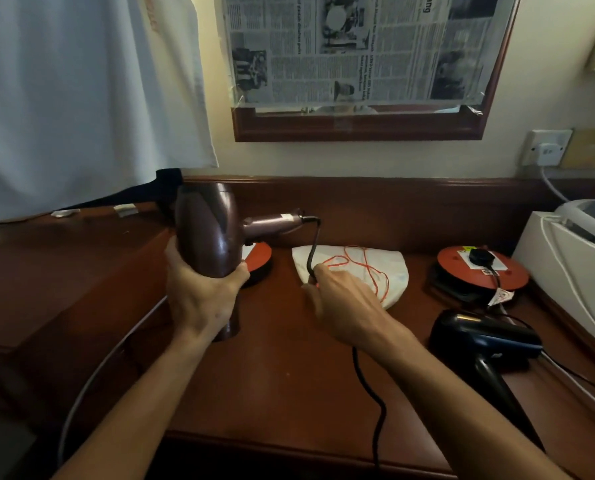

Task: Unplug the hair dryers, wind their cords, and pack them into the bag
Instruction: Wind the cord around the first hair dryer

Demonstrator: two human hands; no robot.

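Observation:
My left hand [202, 296] grips the barrel of a maroon hair dryer [209, 230], held above the desk with its handle pointing right. Its black cord [315, 244] drops from the handle end into my right hand [344, 303], which pinches it. Below that hand the cord trails off the desk's front edge. Behind my right hand a white drawstring bag [386, 265] with an orange string lies flat. A black hair dryer [486, 337] lies on the desk at the right, its cord running to a plug on an orange cord reel [462, 271].
A second orange reel [259, 261] sits behind the maroon dryer. A white box [566, 271] stands at the right edge under a wall socket [547, 148]. White cloth [81, 98] hangs at the left. A newspaper-covered mirror [358, 64] is on the wall.

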